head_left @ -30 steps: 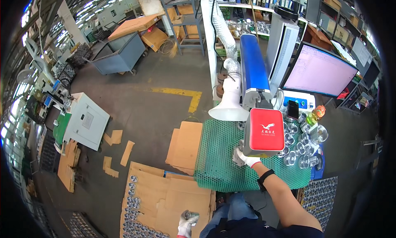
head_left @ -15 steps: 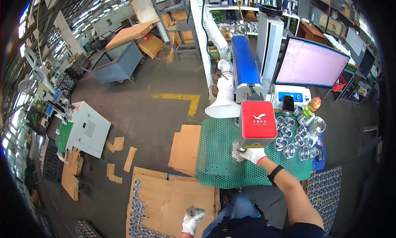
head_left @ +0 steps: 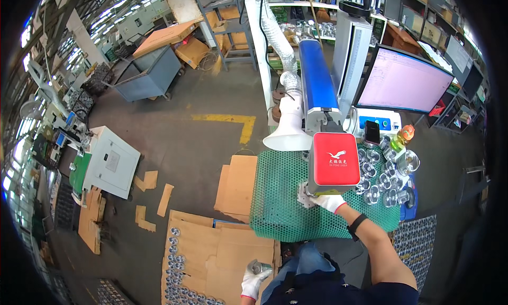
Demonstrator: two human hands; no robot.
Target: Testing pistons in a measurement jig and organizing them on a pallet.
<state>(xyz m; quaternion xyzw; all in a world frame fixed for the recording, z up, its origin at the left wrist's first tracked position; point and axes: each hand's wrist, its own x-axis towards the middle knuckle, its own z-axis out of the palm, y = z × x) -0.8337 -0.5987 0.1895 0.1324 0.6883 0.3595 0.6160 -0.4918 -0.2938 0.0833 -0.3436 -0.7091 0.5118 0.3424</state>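
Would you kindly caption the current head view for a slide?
Left gloved hand holding a silvery part; right gloved hand by a metal fixture on a green mesh mat.

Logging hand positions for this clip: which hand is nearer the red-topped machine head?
Right. The right hand is at the lower edge of the red-topped machine head; the left hand is farther off, toward its lower left, over the cardboard.

Grey wheeled cart [head_left: 153, 79], yellow floor marking [head_left: 227, 118], white cabinet [head_left: 112, 165], flat cardboard scraps [head_left: 165, 199]
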